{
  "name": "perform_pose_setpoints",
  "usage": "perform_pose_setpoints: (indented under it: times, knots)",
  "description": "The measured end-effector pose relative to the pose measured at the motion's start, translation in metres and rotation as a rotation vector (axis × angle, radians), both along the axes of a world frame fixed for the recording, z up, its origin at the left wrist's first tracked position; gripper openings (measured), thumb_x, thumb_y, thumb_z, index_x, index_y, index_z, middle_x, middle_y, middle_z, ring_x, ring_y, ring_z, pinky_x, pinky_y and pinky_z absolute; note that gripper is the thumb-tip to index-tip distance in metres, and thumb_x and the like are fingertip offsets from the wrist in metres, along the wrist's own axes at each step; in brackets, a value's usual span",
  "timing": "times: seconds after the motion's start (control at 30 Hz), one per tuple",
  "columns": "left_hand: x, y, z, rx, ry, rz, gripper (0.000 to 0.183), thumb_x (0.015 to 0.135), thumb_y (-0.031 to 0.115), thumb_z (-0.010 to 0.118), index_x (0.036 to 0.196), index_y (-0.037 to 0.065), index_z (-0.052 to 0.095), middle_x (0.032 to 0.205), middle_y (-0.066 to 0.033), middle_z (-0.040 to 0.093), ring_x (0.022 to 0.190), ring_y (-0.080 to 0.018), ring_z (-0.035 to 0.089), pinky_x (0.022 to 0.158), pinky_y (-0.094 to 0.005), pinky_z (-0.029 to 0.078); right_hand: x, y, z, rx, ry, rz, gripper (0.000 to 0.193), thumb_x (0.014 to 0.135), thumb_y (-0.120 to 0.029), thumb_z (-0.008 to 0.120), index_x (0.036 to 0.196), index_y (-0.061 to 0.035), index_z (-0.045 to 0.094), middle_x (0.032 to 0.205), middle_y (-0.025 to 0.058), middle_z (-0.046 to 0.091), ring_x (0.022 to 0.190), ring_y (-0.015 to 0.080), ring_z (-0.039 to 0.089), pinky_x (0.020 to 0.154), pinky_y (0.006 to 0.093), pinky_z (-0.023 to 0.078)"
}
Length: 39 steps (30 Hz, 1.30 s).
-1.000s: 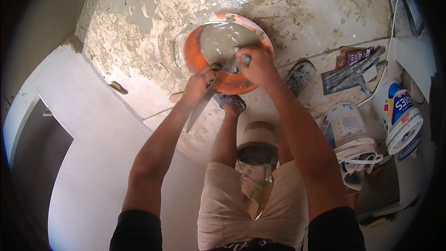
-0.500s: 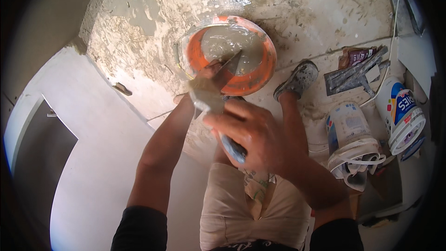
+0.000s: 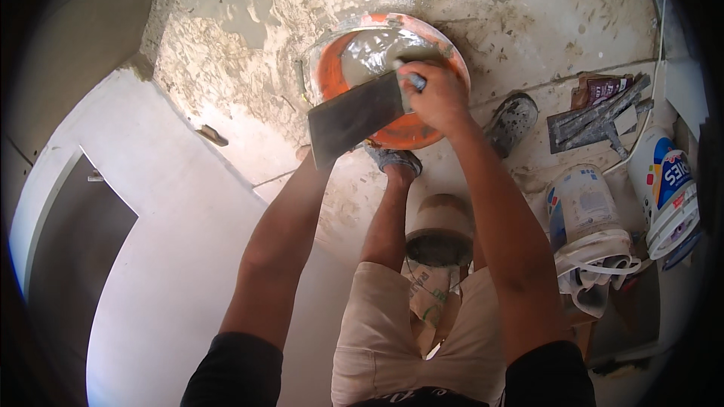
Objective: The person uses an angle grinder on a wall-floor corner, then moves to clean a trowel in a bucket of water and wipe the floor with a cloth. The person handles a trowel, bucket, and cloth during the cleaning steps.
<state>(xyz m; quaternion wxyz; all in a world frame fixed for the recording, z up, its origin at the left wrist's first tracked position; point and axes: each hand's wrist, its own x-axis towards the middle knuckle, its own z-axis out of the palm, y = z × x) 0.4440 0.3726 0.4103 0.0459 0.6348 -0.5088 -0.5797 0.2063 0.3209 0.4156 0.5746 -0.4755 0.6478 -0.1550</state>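
A flat trowel with a broad dark rectangular blade (image 3: 354, 117) is tilted over the near left rim of an orange bucket (image 3: 329, 71). Behind the blade, my left hand (image 3: 304, 153) is mostly hidden; the trowel sits at the end of that forearm, so it appears to be gripped from beneath. My right hand (image 3: 441, 98) is closed round the grey-blue handle (image 3: 416, 81) of a small hand tool, whose pale head meets the blade's right end above the bucket. Wet grey mix (image 3: 369, 53) fills part of the bucket.
A small mix-stained bucket (image 3: 445, 215) stands between my legs. On the right lie two white buckets (image 3: 592, 203), (image 3: 667, 181) and some grey-stained flat tools (image 3: 596, 124). A small block (image 3: 211, 135) lies left on the plaster-smeared floor (image 3: 226, 53). A white wall (image 3: 173, 218) rises at left.
My right hand has moved forward from near my body to the bucket, bringing the small tool to the trowel. The trowel blade has swung to lie broadside. The small bucket between my legs has come into view.
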Motion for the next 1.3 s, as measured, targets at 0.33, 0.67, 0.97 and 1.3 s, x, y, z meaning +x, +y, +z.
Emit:
perform_pose_setpoints:
  times: [0.33, 0.67, 0.97, 1.3]
  knots:
    - [-0.014, -0.013, 0.008, -0.050, -0.144, 0.021, 0.026, 0.094, 0.013, 0.068, 0.119, 0.003, 0.065, 0.113, -0.0123, 0.069, 0.096, -0.0220, 0.071, 0.076, -0.0330, 0.061, 0.009, -0.007, 0.196, -0.313, -0.592, 0.183, 0.032, 0.078, -0.005, 0.072, 0.110, -0.0053, 0.066, 0.091, 0.0109, 0.058, 0.081, 0.0306, 0.064, 0.070, 0.0445, 0.052]
    - [-0.013, -0.011, -0.001, -0.128, -0.289, 0.047, 0.026, 0.094, 0.008, 0.068, 0.119, 0.003, 0.063, 0.112, -0.0123, 0.069, 0.098, -0.0208, 0.071, 0.076, -0.0327, 0.061, 0.021, 0.052, 0.130, -0.288, -0.240, -0.104, 0.030, 0.084, 0.003, 0.069, 0.113, -0.0018, 0.069, 0.090, 0.0142, 0.066, 0.077, 0.0306, 0.068, 0.070, 0.0372, 0.054]
    - [-0.025, -0.026, 0.075, 0.423, 0.132, 0.949, 0.019, 0.096, 0.009, 0.067, 0.112, 0.002, 0.062, 0.109, -0.0133, 0.070, 0.089, -0.0232, 0.073, 0.069, -0.0291, 0.061, -0.013, 0.050, -0.008, -0.046, -0.009, -0.339, 0.021, 0.088, -0.014, 0.072, 0.107, -0.0063, 0.071, 0.102, 0.0189, 0.067, 0.098, 0.0370, 0.068, 0.085, 0.0436, 0.055]
    - [-0.047, -0.034, 0.053, 0.209, -0.090, 0.552, 0.029, 0.096, 0.025, 0.073, 0.096, -0.002, 0.063, 0.075, -0.0100, 0.069, 0.055, -0.0118, 0.063, 0.047, -0.0260, 0.050, -0.020, 0.045, 0.023, -0.066, 0.045, -0.135, 0.029, 0.095, -0.013, 0.068, 0.123, -0.0040, 0.067, 0.108, 0.0181, 0.073, 0.101, 0.0264, 0.072, 0.086, 0.0332, 0.055]
